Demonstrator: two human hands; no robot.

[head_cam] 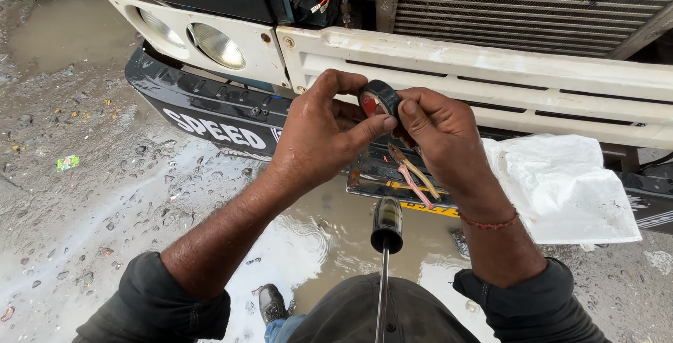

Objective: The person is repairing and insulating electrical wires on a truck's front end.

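Left hand and right hand both clamped on small red-lens marker lamp, raised before truck bumper so wire leads dangle free; screwdriver tucked at the lap, within reach.

Wet, muddy ground is stretching across the left, strewn with pebbles and small litter, and a shallow puddle is reflecting pale daylight near the middle. The front of a large vehicle is filling the top: a white grille panel is running beneath a ribbed radiator, a round headlamp is sitting at the left, and a black bumper is jutting out below. A white plastic sheet is lying crumpled at the right.
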